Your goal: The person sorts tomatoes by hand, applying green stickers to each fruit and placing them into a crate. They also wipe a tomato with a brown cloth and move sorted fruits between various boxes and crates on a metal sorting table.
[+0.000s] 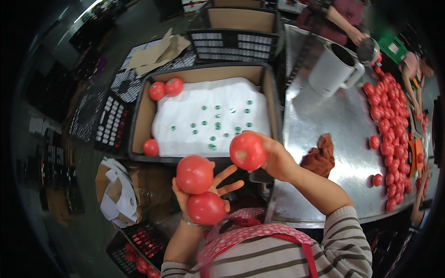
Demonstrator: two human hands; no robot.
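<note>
Two large red tomatoes rest in my left hand (219, 187), the upper tomato (194, 174) above the lower tomato (206, 208), with some fingers spread. My right hand (280, 159) is shut on another tomato (247, 152), which shows a pale patch on its side. Both hands are over the near edge of a black plastic crate (274, 114) lined with brown cardboard. In the crate a white sheet (187, 107) carries several small green stickers (218, 125). Two tomatoes (165, 88) sit in its far left corner, and one tomato (150, 147) lies in the near left corner.
A metal table (347, 118) at right bears a white jug (328, 71), a brown cloth (319, 158) and a long heap of tomatoes (393, 128). Stacked crates (234, 45) stand beyond. Torn cardboard (158, 54) lies far left. Other people's hands (357, 35) are across the table.
</note>
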